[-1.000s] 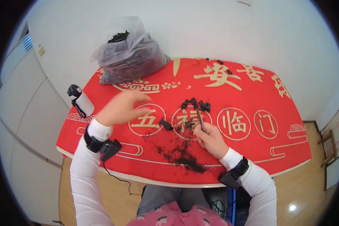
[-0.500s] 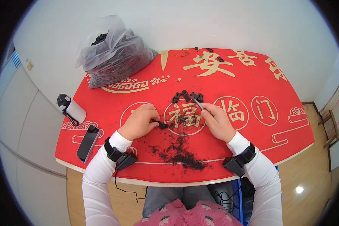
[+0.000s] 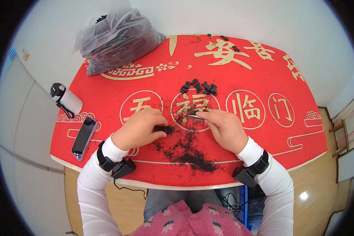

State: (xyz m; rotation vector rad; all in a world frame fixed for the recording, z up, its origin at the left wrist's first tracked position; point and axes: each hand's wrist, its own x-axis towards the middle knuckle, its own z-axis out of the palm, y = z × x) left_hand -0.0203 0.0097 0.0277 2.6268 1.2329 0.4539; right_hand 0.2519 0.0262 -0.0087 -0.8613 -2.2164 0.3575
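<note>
Between the fingers of my left hand [image 3: 141, 128] is a small black plastic buckle [image 3: 166, 129], its end sticking out to the right. My right hand [image 3: 225, 128] pinches a thin, silvery tool [image 3: 194, 117] that points left toward the buckle, with a gap between the two. Whether it is a blade cannot be made out. Several more black buckles [image 3: 197, 86] lie in a row just beyond my hands. Black plastic shavings [image 3: 194, 159] are scattered below and between my hands, thickest near the table's front edge.
A large translucent bag [image 3: 120, 43] full of black pieces stands at the back left. A white bottle [image 3: 71, 101] with a black lid and a phone [image 3: 84, 137] rest on the left. Some small black pieces [image 3: 224, 38] lie at the far edge of the red-covered table [image 3: 259, 145].
My right hand has drawn the tool back from beside the row of buckles, nearer to me and to the left. My left hand still holds its buckle. The view has tilted slightly.
</note>
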